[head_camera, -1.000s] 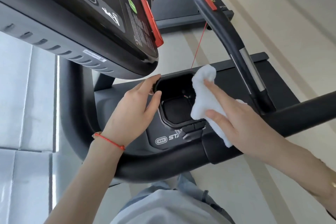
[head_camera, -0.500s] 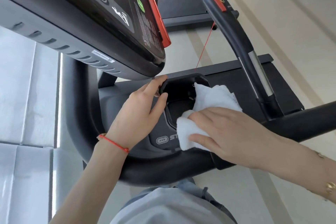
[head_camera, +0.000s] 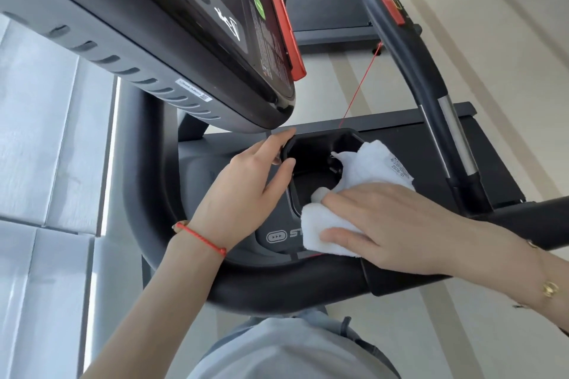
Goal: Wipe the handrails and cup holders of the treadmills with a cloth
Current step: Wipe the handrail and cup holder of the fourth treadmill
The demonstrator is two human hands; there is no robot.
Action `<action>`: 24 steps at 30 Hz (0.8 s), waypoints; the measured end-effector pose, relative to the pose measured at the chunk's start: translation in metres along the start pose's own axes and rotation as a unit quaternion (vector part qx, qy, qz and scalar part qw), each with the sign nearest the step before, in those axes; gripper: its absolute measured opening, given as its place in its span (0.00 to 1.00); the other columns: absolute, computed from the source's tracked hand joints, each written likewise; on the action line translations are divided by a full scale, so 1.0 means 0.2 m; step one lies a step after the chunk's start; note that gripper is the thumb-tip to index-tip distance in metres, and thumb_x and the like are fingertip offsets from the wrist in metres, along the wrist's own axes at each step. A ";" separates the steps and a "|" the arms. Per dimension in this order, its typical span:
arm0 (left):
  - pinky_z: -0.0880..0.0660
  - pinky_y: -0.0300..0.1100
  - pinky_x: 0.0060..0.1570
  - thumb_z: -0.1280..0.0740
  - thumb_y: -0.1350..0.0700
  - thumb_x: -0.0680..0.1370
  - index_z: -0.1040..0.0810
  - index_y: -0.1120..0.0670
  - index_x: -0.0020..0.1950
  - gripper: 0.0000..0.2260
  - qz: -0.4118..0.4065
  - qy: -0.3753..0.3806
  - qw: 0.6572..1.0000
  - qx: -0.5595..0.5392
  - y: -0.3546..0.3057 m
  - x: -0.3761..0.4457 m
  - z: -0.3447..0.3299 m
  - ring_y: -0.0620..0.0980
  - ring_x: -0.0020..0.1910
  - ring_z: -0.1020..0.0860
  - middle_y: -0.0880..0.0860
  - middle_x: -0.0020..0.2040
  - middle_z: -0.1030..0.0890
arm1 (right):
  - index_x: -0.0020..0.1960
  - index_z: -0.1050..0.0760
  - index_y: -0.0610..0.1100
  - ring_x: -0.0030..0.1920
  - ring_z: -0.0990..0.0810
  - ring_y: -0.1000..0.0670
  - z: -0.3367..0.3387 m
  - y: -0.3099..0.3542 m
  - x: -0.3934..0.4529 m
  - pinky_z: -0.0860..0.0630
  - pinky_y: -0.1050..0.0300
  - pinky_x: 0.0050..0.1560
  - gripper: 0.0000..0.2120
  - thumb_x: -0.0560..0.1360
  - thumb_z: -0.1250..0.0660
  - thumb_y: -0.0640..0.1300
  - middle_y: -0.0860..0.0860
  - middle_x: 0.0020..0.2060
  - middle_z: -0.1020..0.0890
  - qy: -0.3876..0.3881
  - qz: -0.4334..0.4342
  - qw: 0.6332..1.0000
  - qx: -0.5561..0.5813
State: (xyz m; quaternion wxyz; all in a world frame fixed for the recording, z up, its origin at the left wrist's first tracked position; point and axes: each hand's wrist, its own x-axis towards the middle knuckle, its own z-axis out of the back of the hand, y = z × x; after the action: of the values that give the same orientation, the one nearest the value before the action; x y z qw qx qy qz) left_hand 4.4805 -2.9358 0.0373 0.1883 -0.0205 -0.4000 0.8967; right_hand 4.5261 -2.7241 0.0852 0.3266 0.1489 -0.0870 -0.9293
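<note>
A white cloth (head_camera: 371, 168) lies over the right and near rim of the black cup holder (head_camera: 311, 168) in the treadmill's grey tray. My right hand (head_camera: 397, 224) presses the cloth down with flat, straight fingers; one cloth corner hangs into the recess. My left hand (head_camera: 246, 191) rests on the tray left of the cup holder, index finger and thumb straight against its rim. The thick black front handrail (head_camera: 277, 292) curves just below both hands. A side handrail (head_camera: 431, 86) with a silver strip rises at the right.
The black console (head_camera: 184, 24) with a red clip overhangs the tray close above my left hand. A thin red safety cord (head_camera: 360, 86) runs down toward the cup holder. A second treadmill base (head_camera: 332, 12) lies beyond on the pale floor.
My right hand swept the cloth from the cup holder's right rim down and left across its near edge, and its fingers flattened on it. My left hand stayed at the left rim.
</note>
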 end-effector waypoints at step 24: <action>0.28 0.45 0.48 0.42 0.55 0.83 0.35 0.50 0.76 0.20 0.038 -0.058 0.996 0.053 -0.09 -0.04 -0.10 0.52 0.50 0.24 0.45 0.45 0.28 | 0.69 0.31 0.49 0.63 0.29 0.57 -0.04 -0.13 0.01 0.35 0.65 0.60 0.22 0.78 0.38 0.56 0.55 0.61 0.24 -0.313 -0.163 0.918 0.178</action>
State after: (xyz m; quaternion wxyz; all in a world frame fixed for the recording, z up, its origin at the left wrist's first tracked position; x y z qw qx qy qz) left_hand 4.4978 -2.9137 0.0371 0.1310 0.0266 -0.3612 0.9229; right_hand 4.5116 -2.7065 0.0704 0.0951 -0.0821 -0.3239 -0.9377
